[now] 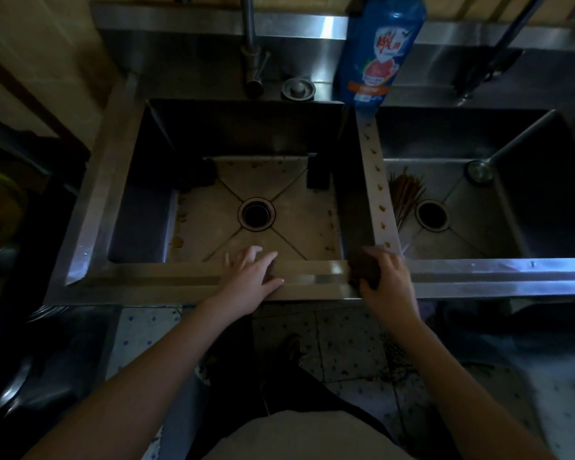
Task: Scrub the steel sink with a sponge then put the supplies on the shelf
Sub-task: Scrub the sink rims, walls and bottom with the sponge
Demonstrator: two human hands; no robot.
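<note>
Two square basins sunk side by side in one brushed steel sink (193,287), each with a round dark drain: left drain (256,214) at frame centre, right drain (433,214) to centre right. Creases ran diagonally from each drain to the basin corners. A row of small brownish spots dotted the narrow steel divider (375,180) between the basins; more specks lay scattered on the left basin floor. One bundle of thin wooden sticks (406,197) leaned in the right basin just beside its drain. One tall blue plastic bottle (379,48) with a red-and-white label stood at upper centre, behind the divider. One steel tap (251,44) rose at the upper left of centre, one round metal plug (298,89) just beside it.

Two bare hands on the front rim. Left hand (253,277) released, fingers spread flat on the steel, holding nothing. Right hand (387,277) clenched around one dark brown, rough-looking sponge (365,270), pressed on the rim where the divider met it.
</note>
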